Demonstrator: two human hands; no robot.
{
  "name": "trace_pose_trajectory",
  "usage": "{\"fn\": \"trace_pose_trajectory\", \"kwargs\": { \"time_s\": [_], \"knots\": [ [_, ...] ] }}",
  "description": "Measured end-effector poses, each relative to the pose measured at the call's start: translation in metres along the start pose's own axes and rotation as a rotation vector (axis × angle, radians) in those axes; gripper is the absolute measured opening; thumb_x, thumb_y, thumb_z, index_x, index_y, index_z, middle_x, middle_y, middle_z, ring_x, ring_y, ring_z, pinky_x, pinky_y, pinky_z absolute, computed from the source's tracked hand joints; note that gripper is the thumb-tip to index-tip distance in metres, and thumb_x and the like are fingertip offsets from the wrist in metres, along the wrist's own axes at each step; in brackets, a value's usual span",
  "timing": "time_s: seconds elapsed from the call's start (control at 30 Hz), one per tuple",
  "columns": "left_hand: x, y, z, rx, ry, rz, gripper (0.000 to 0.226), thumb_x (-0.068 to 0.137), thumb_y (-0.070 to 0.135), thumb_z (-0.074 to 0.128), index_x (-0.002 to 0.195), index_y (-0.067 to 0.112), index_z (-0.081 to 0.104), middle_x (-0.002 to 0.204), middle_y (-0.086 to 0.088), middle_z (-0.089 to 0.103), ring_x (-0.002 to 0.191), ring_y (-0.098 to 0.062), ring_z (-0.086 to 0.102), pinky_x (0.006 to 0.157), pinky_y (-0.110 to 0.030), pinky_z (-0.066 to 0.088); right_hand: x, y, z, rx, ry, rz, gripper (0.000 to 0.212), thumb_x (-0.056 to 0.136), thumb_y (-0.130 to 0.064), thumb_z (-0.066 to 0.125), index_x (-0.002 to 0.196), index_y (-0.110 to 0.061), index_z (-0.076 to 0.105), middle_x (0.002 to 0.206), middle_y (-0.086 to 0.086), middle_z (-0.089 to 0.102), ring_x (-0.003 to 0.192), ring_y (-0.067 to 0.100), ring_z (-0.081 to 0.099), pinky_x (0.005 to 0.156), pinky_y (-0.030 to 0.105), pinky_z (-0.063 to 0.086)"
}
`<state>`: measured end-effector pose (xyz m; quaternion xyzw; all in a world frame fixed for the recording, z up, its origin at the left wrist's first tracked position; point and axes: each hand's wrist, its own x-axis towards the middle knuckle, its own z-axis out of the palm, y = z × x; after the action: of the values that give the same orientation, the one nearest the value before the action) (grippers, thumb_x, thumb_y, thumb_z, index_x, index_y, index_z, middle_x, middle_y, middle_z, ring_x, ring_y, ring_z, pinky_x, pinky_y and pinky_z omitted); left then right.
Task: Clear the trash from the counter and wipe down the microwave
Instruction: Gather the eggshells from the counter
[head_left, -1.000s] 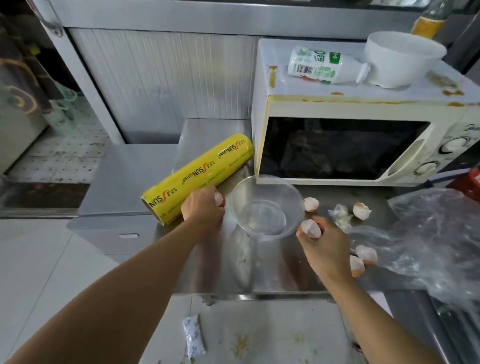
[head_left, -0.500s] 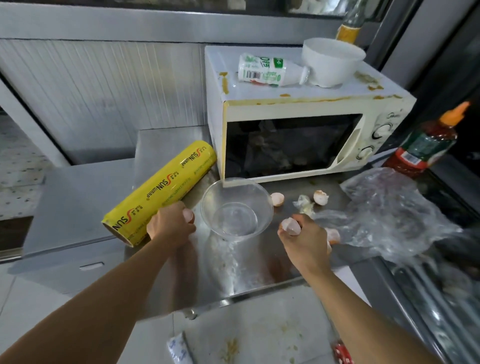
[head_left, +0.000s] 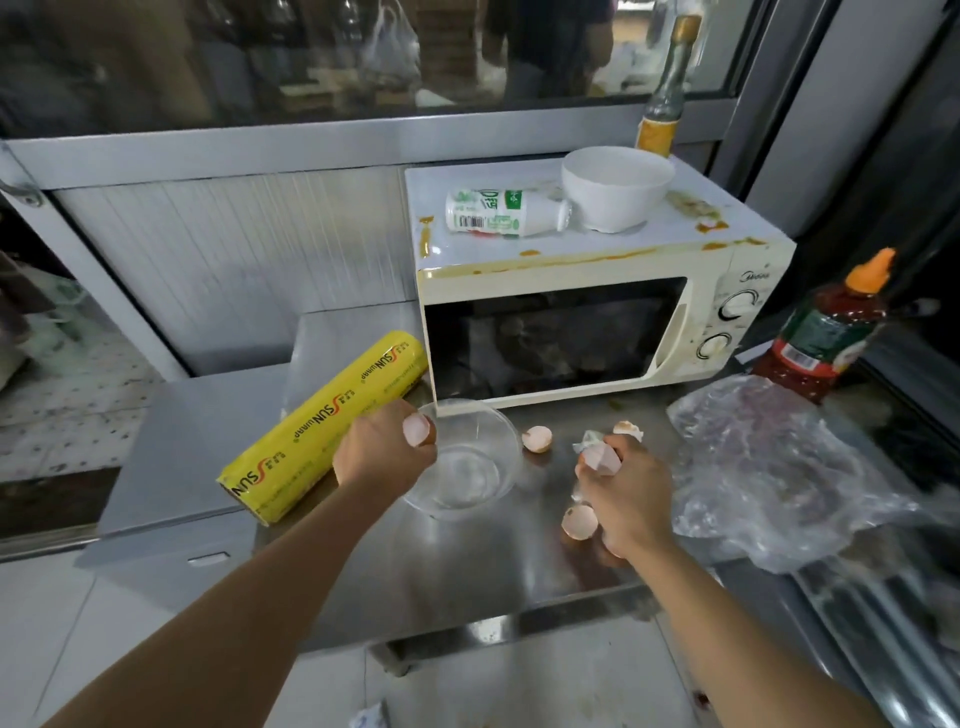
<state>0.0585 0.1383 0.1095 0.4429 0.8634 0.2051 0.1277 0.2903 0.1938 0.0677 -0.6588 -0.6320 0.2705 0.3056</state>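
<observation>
My left hand (head_left: 382, 457) has its grip closed on an eggshell half (head_left: 418, 429), the pale hollow of the shell facing up and toward the microwave (head_left: 576, 312), right at the near-left rim of the clear plastic bowl (head_left: 467, 462). My right hand (head_left: 626, 493) has its grip pinched on another shell piece (head_left: 600, 460), broken edge up. Three more shells lie loose on the steel counter (head_left: 467, 582): one (head_left: 537, 439) just right of the bowl, one (head_left: 627, 429) beyond my right hand, one (head_left: 579, 522) beside my right wrist. A yellow roll of cling wrap (head_left: 322, 431) lies with its long axis running from near-left to far-right, its far end next to the microwave's corner. A crumpled clear bag (head_left: 769, 467) lies at the right, a red sauce bottle (head_left: 826, 332) behind it. On the stained microwave top lie a tipped white bottle (head_left: 501, 213), neck pointing right, and a white bowl (head_left: 615, 187). Above is a window. Compared with half a second ago, my left hand has lifted from the counter to the bowl's rim, and the right holds its shell further right.
</observation>
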Motion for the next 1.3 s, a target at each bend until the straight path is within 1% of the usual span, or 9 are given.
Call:
{"fn": "trace_pose_trajectory", "kwargs": {
  "time_s": [0.17, 0.43, 0.53, 0.63, 0.7, 0.8, 1.0, 1.1, 1.3],
  "knots": [
    [-0.007, 0.050, 0.018, -0.005, 0.022, 0.015, 0.032, 0.079, 0.038, 0.065, 0.110, 0.027, 0.061, 0.094, -0.001, 0.066, 0.087, -0.024, 0.061, 0.066, -0.028, 0.046, 0.034, 0.012, -0.027, -0.023, -0.022, -0.068, 0.023, 0.081, -0.018, 0.069, 0.102, -0.010, 0.062, 0.094, 0.007, 0.064, 0.078, 0.015, 0.050, 0.068, 0.022, 0.036],
    [-0.010, 0.120, 0.064, -0.023, -0.061, 0.022, 0.033, 0.080, 0.031, 0.071, 0.108, 0.023, 0.058, 0.098, -0.003, 0.063, 0.088, -0.021, 0.060, 0.075, -0.032, 0.053, 0.075, 0.043, -0.042, 0.034, -0.066, -0.101, 0.024, 0.081, -0.021, 0.070, 0.102, -0.008, 0.064, 0.093, 0.006, 0.067, 0.078, 0.015, 0.055, 0.062, 0.018, 0.034],
    [-0.003, 0.131, 0.081, -0.022, -0.105, 0.032, 0.028, 0.078, 0.025, 0.073, 0.101, 0.021, 0.058, 0.094, -0.002, 0.062, 0.084, -0.019, 0.059, 0.070, -0.028, 0.049, 0.088, 0.054, -0.040, 0.068, -0.088, -0.084, 0.022, 0.079, -0.022, 0.070, 0.096, -0.009, 0.065, 0.088, 0.006, 0.067, 0.078, 0.018, 0.059, 0.060, 0.021, 0.038],
    [0.010, 0.141, 0.099, 0.015, -0.149, 0.037, 0.022, 0.079, 0.017, 0.070, 0.099, 0.015, 0.061, 0.093, -0.006, 0.064, 0.084, -0.022, 0.062, 0.075, -0.034, 0.056, 0.101, 0.062, -0.036, 0.072, -0.088, -0.072, 0.018, 0.078, -0.019, 0.070, 0.092, -0.010, 0.063, 0.088, 0.005, 0.066, 0.080, 0.021, 0.059, 0.065, 0.027, 0.043],
    [0.019, 0.145, 0.112, 0.074, -0.185, 0.063, 0.020, 0.084, 0.015, 0.065, 0.102, 0.011, 0.061, 0.098, -0.009, 0.065, 0.089, -0.026, 0.063, 0.080, -0.037, 0.056, 0.110, 0.064, -0.032, 0.046, -0.102, -0.109, 0.012, 0.080, -0.016, 0.067, 0.087, -0.009, 0.061, 0.086, 0.006, 0.064, 0.078, 0.021, 0.058, 0.065, 0.026, 0.040],
    [0.032, 0.144, 0.131, 0.178, -0.209, 0.114, 0.024, 0.089, 0.019, 0.061, 0.111, 0.011, 0.058, 0.107, -0.008, 0.063, 0.097, -0.027, 0.062, 0.080, -0.030, 0.051, 0.118, 0.061, -0.026, -0.050, -0.128, -0.238, 0.003, 0.084, -0.005, 0.063, 0.081, -0.005, 0.062, 0.084, 0.010, 0.061, 0.077, 0.022, 0.055, 0.065, 0.028, 0.042],
    [0.044, 0.133, 0.157, 0.343, -0.318, 0.159, 0.033, 0.090, 0.022, 0.063, 0.122, 0.012, 0.057, 0.118, -0.002, 0.061, 0.109, -0.023, 0.060, 0.095, -0.031, 0.050, 0.127, 0.062, -0.014, -0.289, -0.233, -0.331, 0.014, 0.086, -0.002, 0.062, 0.098, 0.005, 0.064, 0.100, 0.018, 0.063, 0.097, 0.028, 0.057, 0.069, 0.022, 0.038],
    [0.048, 0.131, 0.162, 0.382, -0.308, 0.173, 0.039, 0.089, 0.021, 0.064, 0.125, 0.011, 0.053, 0.118, -0.004, 0.061, 0.110, -0.025, 0.059, 0.095, -0.032, 0.049, 0.130, 0.065, -0.008, -0.337, -0.277, -0.272, 0.029, 0.087, -0.008, 0.063, 0.113, 0.003, 0.058, 0.109, 0.017, 0.062, 0.100, 0.025, 0.058, 0.070, 0.019, 0.037],
    [0.046, 0.128, 0.164, 0.403, -0.315, 0.159, 0.040, 0.085, 0.019, 0.067, 0.121, 0.011, 0.050, 0.111, -0.006, 0.061, 0.106, -0.026, 0.059, 0.089, -0.033, 0.047, 0.136, 0.077, 0.010, -0.348, -0.290, -0.163, 0.034, 0.088, -0.005, 0.059, 0.120, -0.002, 0.052, 0.107, 0.017, 0.063, 0.097, 0.030, 0.060, 0.067, 0.025, 0.037]
  ]
}}
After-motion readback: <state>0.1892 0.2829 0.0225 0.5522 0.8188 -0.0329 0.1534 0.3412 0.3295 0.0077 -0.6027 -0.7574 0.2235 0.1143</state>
